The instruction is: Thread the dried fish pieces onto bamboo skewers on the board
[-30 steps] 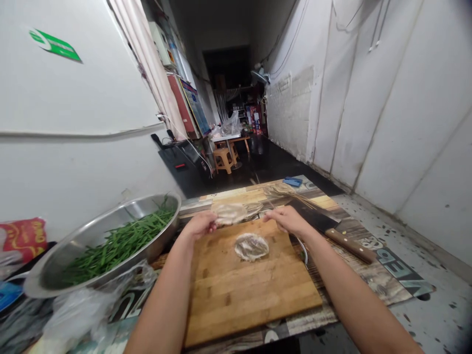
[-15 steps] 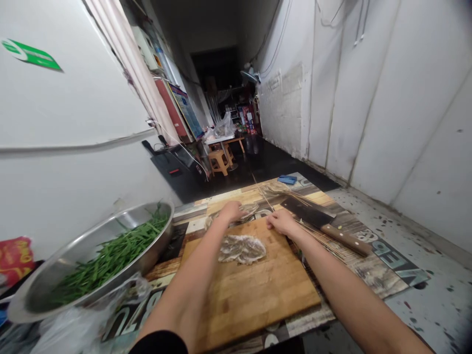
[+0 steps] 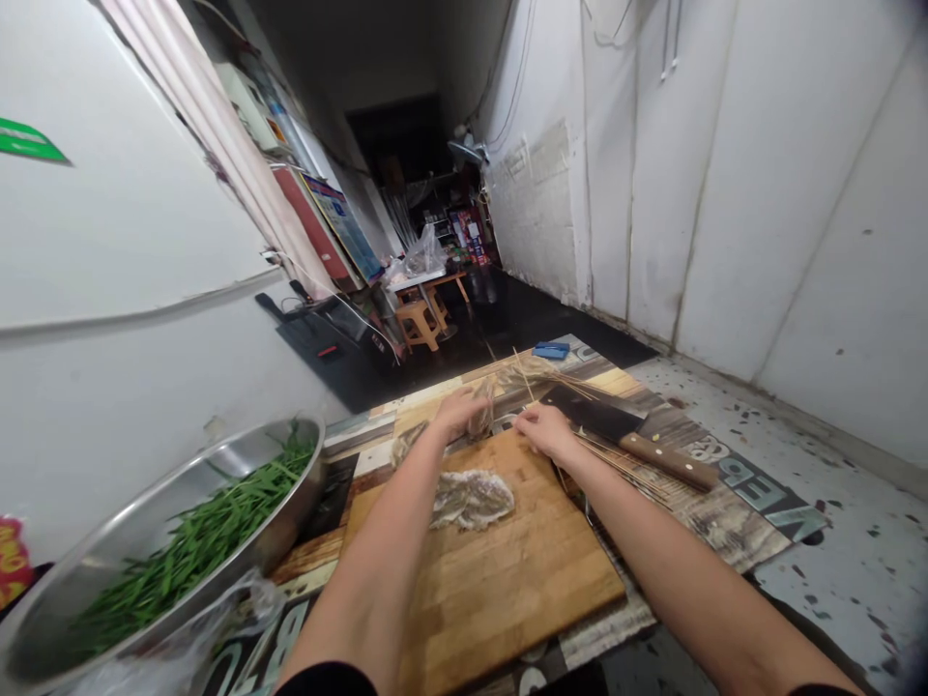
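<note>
My left hand (image 3: 455,414) is closed on a limp, wrinkled, greyish-brown piece of food (image 3: 480,411), lifted at the far edge of the wooden cutting board (image 3: 507,590). Just to its right, my right hand (image 3: 545,431) pinches a thin wooden skewer (image 3: 523,375) whose upper end points up and away. On the board lies another folded pale piece (image 3: 473,499) with whitish edges, partly behind my left forearm. More such food (image 3: 407,443) shows beside my left wrist. What kind of food it is I cannot make out.
Right of the board are a cleaver (image 3: 671,460) with a wooden handle and loose skewers (image 3: 630,474). Skewered pieces (image 3: 533,369) and a blue object (image 3: 551,350) lie at the table's far end. A steel basin (image 3: 301,517) of cut greens stands left, near a plastic bag (image 3: 181,643).
My left hand has raised the limp piece from the table beyond the board and brought it nearer the skewer. My right hand still pinches the skewer. The camera view has shifted slightly.
</note>
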`<move>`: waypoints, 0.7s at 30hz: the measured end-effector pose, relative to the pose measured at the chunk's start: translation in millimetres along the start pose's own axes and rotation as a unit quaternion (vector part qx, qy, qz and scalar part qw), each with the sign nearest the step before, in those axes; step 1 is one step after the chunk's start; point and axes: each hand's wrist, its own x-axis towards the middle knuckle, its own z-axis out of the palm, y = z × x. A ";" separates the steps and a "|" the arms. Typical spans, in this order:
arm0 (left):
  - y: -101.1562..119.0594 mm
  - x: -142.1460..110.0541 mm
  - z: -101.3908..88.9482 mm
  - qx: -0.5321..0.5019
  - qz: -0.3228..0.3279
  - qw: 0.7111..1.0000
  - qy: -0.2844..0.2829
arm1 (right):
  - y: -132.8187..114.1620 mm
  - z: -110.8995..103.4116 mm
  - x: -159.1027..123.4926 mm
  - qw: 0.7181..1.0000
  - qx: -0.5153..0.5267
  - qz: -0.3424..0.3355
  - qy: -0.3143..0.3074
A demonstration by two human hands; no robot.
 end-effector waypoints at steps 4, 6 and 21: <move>22.5 -25.1 9.7 -0.251 -0.070 0.965 -0.024 | -8.9 -0.1 -5.9 0.989 0.146 -0.026 -0.013; 28.8 -36.6 14.5 -0.308 -0.096 0.946 -0.033 | -12.7 -1.5 -9.0 0.976 0.207 -0.056 -0.035; 25.5 -59.9 14.3 -0.502 -0.013 0.864 -0.028 | -17.1 -11.1 -13.3 0.982 0.117 -0.148 -0.034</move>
